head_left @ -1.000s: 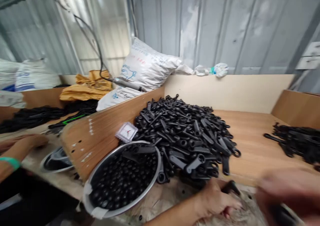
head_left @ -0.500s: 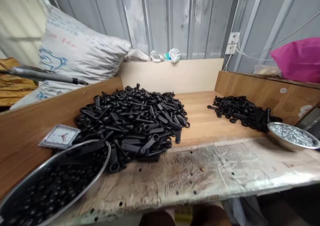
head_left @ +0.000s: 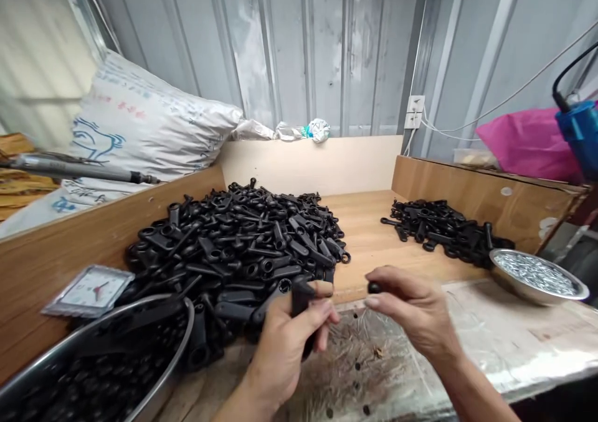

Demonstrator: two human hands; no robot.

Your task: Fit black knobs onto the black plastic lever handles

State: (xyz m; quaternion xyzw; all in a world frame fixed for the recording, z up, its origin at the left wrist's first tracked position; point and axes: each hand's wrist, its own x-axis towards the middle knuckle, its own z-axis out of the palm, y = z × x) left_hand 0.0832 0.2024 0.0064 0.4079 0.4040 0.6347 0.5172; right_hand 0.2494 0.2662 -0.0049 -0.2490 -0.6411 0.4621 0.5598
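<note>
Hand (L) (head_left: 287, 341) round blk lever (head_left: 300, 295), R hand (head_left: 420, 313) w/ pinch on knob (head_left: 374, 287)

black lever (head_left: 303, 291) partly hidden by left hand (head_left: 292, 335); small black piece (head_left: 373, 287) partly hidden by right hand (head_left: 418, 313). near-left basin (head_left: 190, 332) cut off left and bottom. blue object (head_left: 579, 132) clipped at right edge. silver bits (head_left: 535, 271) too small to identify.

Looks bright and softly lit, with a pale glow from the wall panel (head_left: 37, 48) at upper left and glare on the table edge (head_left: 551, 356) at right. Darkens to near-black at lower right; stretches the metal basin (head_left: 189, 325) at lower left, slightly blurring the right hand (head_left: 413, 310).
</note>
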